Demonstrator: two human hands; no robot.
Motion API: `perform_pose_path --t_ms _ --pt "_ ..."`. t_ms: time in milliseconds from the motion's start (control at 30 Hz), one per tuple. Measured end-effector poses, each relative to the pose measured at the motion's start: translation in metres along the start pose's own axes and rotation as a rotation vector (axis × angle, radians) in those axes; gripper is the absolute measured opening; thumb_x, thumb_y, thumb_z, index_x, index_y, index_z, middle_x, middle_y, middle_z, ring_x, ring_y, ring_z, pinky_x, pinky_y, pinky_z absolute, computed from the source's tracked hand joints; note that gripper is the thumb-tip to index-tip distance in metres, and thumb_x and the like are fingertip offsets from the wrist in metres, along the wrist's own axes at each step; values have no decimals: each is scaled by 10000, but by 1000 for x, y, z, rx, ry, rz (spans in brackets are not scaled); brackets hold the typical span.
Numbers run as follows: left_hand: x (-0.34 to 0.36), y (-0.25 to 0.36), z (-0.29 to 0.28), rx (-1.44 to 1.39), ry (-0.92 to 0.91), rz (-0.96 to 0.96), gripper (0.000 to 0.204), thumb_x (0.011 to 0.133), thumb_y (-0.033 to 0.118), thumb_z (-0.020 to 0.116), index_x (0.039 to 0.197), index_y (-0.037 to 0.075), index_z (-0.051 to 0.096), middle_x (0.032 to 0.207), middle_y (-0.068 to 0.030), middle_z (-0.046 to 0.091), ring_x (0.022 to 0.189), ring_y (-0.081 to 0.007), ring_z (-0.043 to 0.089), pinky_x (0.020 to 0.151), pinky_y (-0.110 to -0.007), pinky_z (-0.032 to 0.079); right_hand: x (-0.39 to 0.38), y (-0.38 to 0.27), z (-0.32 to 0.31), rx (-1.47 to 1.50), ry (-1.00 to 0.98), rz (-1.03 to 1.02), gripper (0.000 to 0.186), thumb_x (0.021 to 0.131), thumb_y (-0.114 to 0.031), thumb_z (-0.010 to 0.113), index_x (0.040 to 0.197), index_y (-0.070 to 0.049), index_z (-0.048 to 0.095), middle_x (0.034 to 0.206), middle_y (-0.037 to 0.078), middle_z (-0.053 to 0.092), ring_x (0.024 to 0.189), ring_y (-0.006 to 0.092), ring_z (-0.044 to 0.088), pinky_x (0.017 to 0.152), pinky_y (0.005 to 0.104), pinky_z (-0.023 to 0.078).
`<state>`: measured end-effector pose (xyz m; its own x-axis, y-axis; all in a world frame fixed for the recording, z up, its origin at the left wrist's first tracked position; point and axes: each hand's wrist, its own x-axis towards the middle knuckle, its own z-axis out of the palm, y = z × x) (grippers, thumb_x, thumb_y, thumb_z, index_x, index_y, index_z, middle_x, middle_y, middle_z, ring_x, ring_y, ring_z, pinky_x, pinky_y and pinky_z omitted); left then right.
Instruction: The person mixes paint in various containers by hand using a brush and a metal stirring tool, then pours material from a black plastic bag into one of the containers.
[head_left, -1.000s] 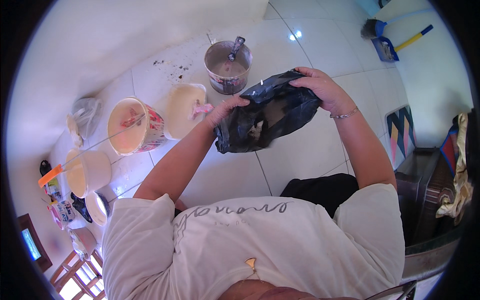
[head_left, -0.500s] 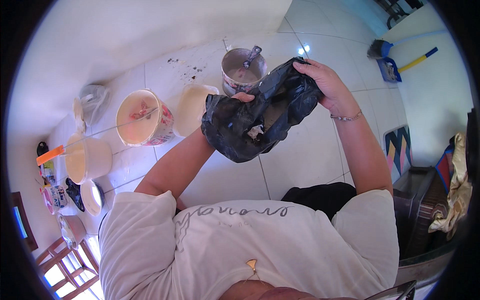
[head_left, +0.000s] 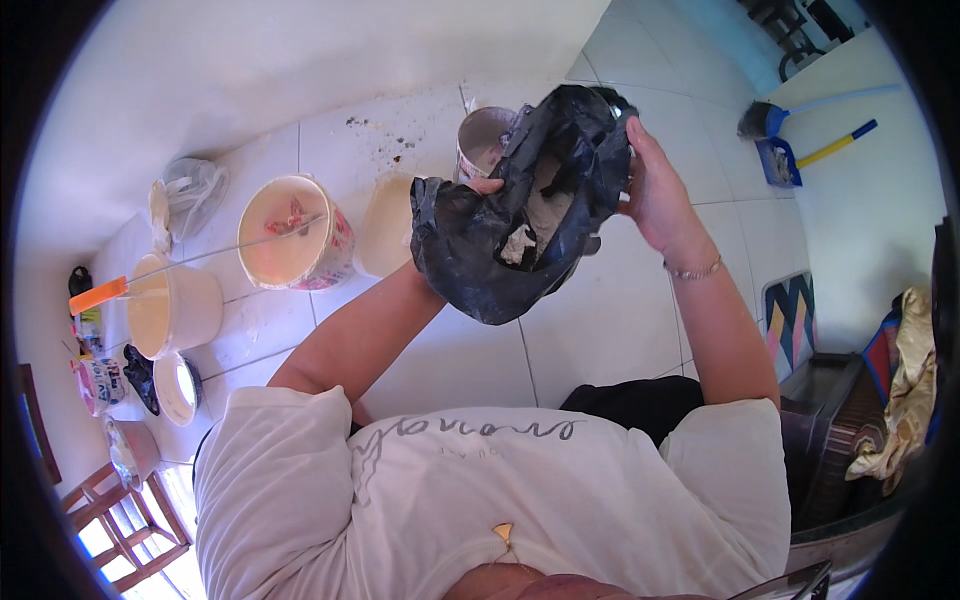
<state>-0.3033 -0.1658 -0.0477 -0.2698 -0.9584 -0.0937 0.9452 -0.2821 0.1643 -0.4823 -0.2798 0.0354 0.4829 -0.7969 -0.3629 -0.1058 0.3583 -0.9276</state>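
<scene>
A black plastic bag [head_left: 470, 255] hangs between my hands above the tiled floor, its mouth open toward me. Grey-beige powder [head_left: 546, 215] and a crumpled pale scrap [head_left: 518, 245] show inside it. My left hand [head_left: 486, 186] grips the bag's left side; only the thumb shows over the rim, and the plastic hides the other fingers. Around the right side my right hand [head_left: 655, 190] is closed, with its fingers partly behind the plastic. Just beyond the bag stands a stained bucket [head_left: 470, 140], which the bag partly covers.
Left of the bag are a cream tray [head_left: 385, 235], a large bucket [head_left: 335, 240] and a cream tub [head_left: 190, 310] with an orange-handled tool [head_left: 98, 296] across it. Dark crumbs [head_left: 398, 142] lie by the wall. A blue dustpan [head_left: 777, 160] and broom [head_left: 763, 120] lean at the right.
My right hand has shifted from the bag's top rim down onto its right side. The bag's right part has risen, hiding more of the stained bucket and showing more powder.
</scene>
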Motion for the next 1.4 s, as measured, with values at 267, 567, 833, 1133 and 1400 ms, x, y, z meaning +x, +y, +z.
perform_pose_path --t_ms 267,567,833,1133,1400 --pt "15 17 8 -2 -34 125 445 873 281 493 1249 43 499 1165 -136 593 1037 -253 588 947 -372 461 -12 17 29 -368 -51 -402 761 776 -382 722 1306 61 402 1337 268 401 1238 299 412 1017 337 349" --pt "14 31 2 5 -75 182 476 883 331 486 1268 51 489 1178 -137 585 1052 -255 578 958 -386 451 0 -1 21 -249 86 -220 242 846 -136 593 897 100 574 821 130 632 737 202 651 642 307 557" --pt "16 45 -7 11 -85 234 484 878 345 490 1263 52 498 1180 -143 586 1061 -268 575 958 -401 451 6 2 27 -286 127 -263 166 853 -78 564 854 88 559 819 156 627 669 201 657 545 290 575" --pt "16 62 -16 30 -84 319 493 872 361 493 1257 53 508 1183 -151 587 1072 -282 571 958 -419 451 7 13 55 -239 11 -190 268 920 -216 541 932 51 563 856 138 633 696 210 656 588 324 583" --pt "21 81 -30 45 -79 437 501 866 374 497 1252 54 518 1185 -158 588 1082 -295 567 959 -434 450 38 17 46 -242 -36 -183 369 920 -291 557 1013 66 558 915 151 629 728 225 660 594 321 574"
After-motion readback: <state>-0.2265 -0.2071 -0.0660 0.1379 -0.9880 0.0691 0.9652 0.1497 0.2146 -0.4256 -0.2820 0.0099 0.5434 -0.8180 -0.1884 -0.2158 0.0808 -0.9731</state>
